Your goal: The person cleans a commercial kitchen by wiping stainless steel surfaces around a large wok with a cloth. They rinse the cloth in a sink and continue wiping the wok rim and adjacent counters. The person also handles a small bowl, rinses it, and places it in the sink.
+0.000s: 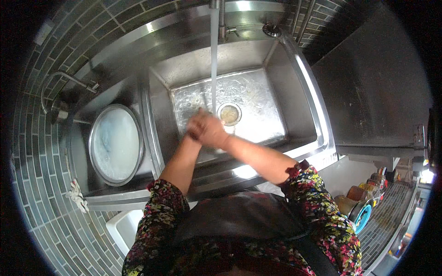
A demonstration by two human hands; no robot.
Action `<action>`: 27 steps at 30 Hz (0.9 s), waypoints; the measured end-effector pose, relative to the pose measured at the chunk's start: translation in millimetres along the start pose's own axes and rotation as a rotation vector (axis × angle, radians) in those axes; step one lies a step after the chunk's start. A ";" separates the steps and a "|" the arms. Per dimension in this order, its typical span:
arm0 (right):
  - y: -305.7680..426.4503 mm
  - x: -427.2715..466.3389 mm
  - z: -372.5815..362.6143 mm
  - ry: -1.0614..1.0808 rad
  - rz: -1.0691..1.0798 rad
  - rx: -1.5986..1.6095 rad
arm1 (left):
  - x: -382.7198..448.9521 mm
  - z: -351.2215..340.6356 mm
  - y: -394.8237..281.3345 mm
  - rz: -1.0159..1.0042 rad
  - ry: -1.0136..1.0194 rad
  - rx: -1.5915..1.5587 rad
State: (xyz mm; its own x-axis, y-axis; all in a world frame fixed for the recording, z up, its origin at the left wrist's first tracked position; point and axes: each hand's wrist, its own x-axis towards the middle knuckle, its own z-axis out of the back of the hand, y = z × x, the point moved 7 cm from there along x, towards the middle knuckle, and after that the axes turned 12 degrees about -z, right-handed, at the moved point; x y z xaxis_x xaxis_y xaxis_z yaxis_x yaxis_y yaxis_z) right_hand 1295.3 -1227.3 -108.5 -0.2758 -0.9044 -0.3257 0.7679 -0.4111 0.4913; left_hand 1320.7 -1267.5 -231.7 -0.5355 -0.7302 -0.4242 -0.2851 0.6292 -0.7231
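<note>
My left hand (195, 130) and my right hand (214, 132) are pressed together over a stainless steel sink basin (297, 96), blurred by motion. The right hand lies partly over the left, so the fingers are hard to make out; no object shows between them. A stream of water (214, 58) falls from the faucet (214, 4) just beyond my hands. The round drain (229, 114) lies at the basin's bottom, slightly right of them. Water wets the basin floor.
In the left basin sits a round metal bowl (115, 145) of cloudy whitish liquid. A white cloth (77, 196) hangs at its left front corner. Below stands a white plastic container (126, 229). Jars (357, 194) and a turquoise-rimmed container (364, 219) are low at right. A black drain strainer (271, 30) lies behind the basin.
</note>
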 end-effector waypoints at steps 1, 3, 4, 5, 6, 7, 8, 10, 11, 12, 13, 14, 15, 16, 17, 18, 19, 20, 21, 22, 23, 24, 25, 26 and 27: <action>1.4 -8.1 6.2 -0.111 0.030 0.021 | 4.1 3.1 11.0 -0.049 0.137 -0.067; -24.2 3.0 9.4 -0.205 -0.061 -0.113 | -0.8 -32.7 22.3 0.002 0.104 -0.187; -52.8 15.3 33.2 -0.186 -0.222 0.059 | 1.3 -45.9 22.8 0.013 0.080 -0.252; -79.9 18.6 49.2 -0.161 -0.392 0.237 | 0.2 -57.6 26.5 0.035 0.053 -0.312; -90.4 19.9 50.5 -0.228 -0.408 0.197 | -3.1 -68.7 36.0 0.144 -0.014 -0.229; -87.2 27.1 50.7 -0.295 -0.386 0.152 | 16.3 -55.8 31.8 -0.010 0.103 -0.041; -67.1 34.7 49.5 -0.342 -0.323 0.098 | 41.3 -16.8 31.7 -0.191 0.180 0.139; -69.3 9.4 44.2 -0.447 -0.261 0.108 | -0.5 -69.9 15.4 0.144 0.266 -0.140; -52.8 -7.0 39.3 -0.488 -0.209 0.114 | -28.9 -94.9 -6.8 0.309 0.264 -0.257; -8.4 -17.4 35.5 -0.500 -0.060 0.123 | 8.2 -39.0 -2.0 0.062 0.343 0.087; -24.5 -7.7 38.8 -0.479 -0.128 0.101 | 14.1 -36.1 1.6 0.001 0.256 0.140; -51.2 8.8 49.0 -0.457 -0.196 0.082 | 17.7 -34.4 2.3 -0.057 0.166 0.200; -88.4 19.2 57.5 -0.445 -0.293 0.067 | -14.3 -73.5 -6.0 0.031 -0.106 -0.035; -89.5 18.0 63.5 -0.387 -0.335 0.140 | -4.8 -57.0 -2.1 -0.014 -0.091 0.039; -97.4 14.6 70.9 -0.328 -0.398 0.210 | -3.7 -58.3 -5.9 -0.010 -0.096 0.004; -102.6 14.5 73.5 -0.270 -0.456 0.278 | -3.4 -63.1 -13.3 -0.011 -0.102 -0.035; -99.3 18.2 71.6 -0.366 -0.321 0.297 | -1.1 -69.4 -16.6 -0.011 -0.095 -0.076; -94.8 20.8 60.3 -0.460 -0.183 0.313 | 0.8 -79.0 -24.0 -0.083 0.055 -0.132; -93.7 17.1 56.4 -0.436 -0.144 0.342 | -1.7 -77.4 -25.9 -0.051 0.052 -0.142; -93.1 14.4 54.0 -0.410 -0.102 0.366 | -4.5 -76.7 -26.9 -0.018 0.051 -0.151; -93.5 9.7 51.1 -0.383 -0.064 0.390 | -8.3 -77.7 -25.9 0.017 0.052 -0.161; -96.6 7.5 52.3 -0.309 -0.063 0.327 | -24.9 -81.6 -25.9 0.145 0.004 0.026; -78.7 3.8 55.8 -0.218 -0.030 0.262 | -24.1 -64.0 -14.0 0.199 0.025 -0.089; -53.7 -10.8 58.5 -0.286 0.018 0.142 | -16.3 -35.9 3.4 0.251 0.049 -0.205; -45.2 -12.6 39.7 -0.252 -0.064 0.094 | -11.3 -23.1 16.2 0.321 0.093 -0.315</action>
State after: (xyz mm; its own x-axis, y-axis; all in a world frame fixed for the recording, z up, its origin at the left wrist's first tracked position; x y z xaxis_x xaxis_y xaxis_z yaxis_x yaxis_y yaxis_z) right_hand 1241.1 -1201.9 -94.6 -0.4662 -0.8713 -0.1530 0.6905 -0.4665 0.5528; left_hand 1303.7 -1243.0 -226.1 -0.7012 -0.4675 -0.5384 -0.3134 0.8803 -0.3562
